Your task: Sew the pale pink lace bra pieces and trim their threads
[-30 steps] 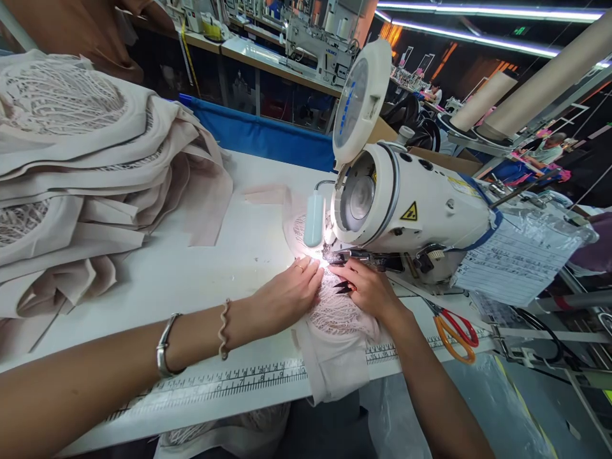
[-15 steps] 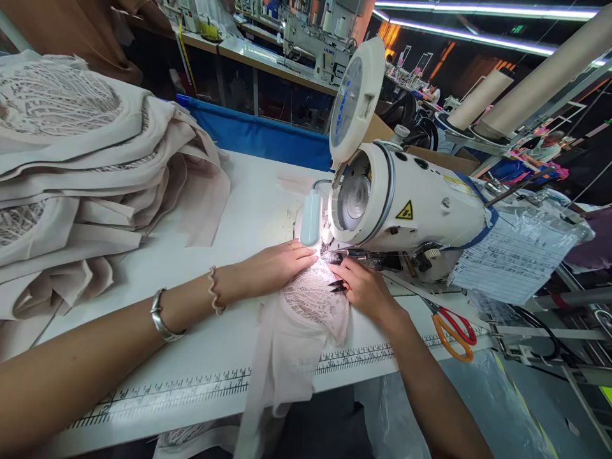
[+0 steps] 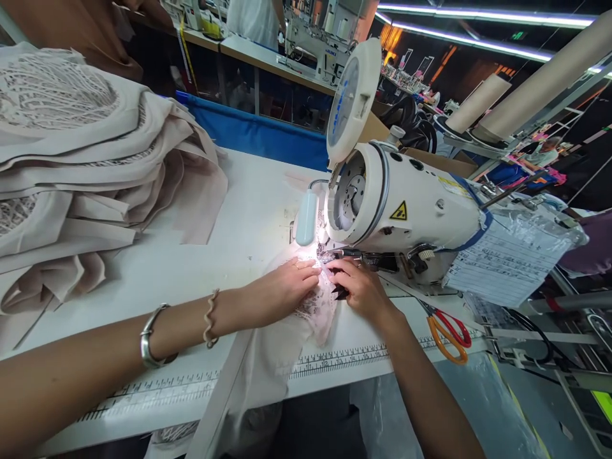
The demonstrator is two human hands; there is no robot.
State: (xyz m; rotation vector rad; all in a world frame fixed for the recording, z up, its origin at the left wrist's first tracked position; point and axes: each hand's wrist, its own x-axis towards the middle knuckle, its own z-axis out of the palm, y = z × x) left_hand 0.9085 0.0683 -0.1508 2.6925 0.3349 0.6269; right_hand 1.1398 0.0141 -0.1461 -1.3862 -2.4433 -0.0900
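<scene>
A pale pink lace fabric piece [image 3: 325, 315] with a plain strip lies under the needle area of the white sewing machine [image 3: 415, 197] and hangs over the table's front edge. My left hand [image 3: 282, 290] rests on the lace, its fingers stretched toward the needle and pressing the cloth. Just right of the needle, my right hand [image 3: 358, 284] has its fingertips at the fabric's edge. Dark pointed thread snips [image 3: 340, 292] stick out from under its curled fingers; their handle is hidden. A small lamp [image 3: 306, 220] lights the sewing spot, where glare blurs detail.
A tall pile of pale fabric pieces [image 3: 109, 159] covers the table's left side. Scissors with orange and red handles [image 3: 449, 335] lie at right. A ruler tape [image 3: 344, 362] runs along the front edge. A paper sheet [image 3: 507, 255] hangs on the machine.
My left hand has shifted slightly down and the lace has turned, its hanging end swinging left. The machine's round handwheel end looks different inside. A person in white now shows at the back.
</scene>
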